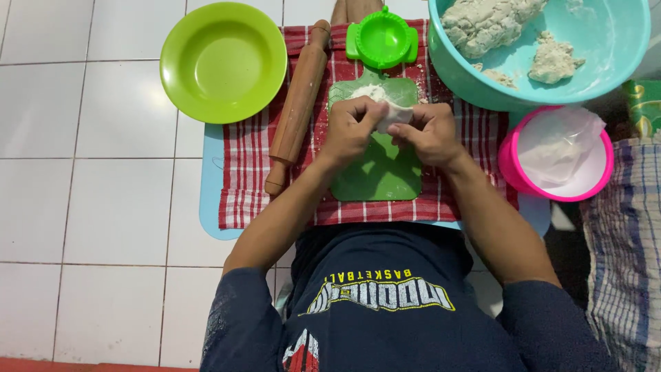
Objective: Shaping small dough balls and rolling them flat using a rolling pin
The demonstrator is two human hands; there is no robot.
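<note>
The teal bowl (606,76) with its dough lumps is cut off at the top right of the frame, and the fingers hide much of the small dough piece (396,114). A striped cloth (623,234) runs off the right edge. The floor (82,172) is white tile; on it lies a red checked cloth (251,186) carrying a green cutting board (382,172), a wooden rolling pin (297,110) and a round green press mould (382,40). A green plate (224,60) sits upper left, a pink bowl (513,162) at right. Above the board, just above centre frame, the left hand (350,131) and right hand (428,134) both curl in, fingertips pinching the dough piece between them.
</note>
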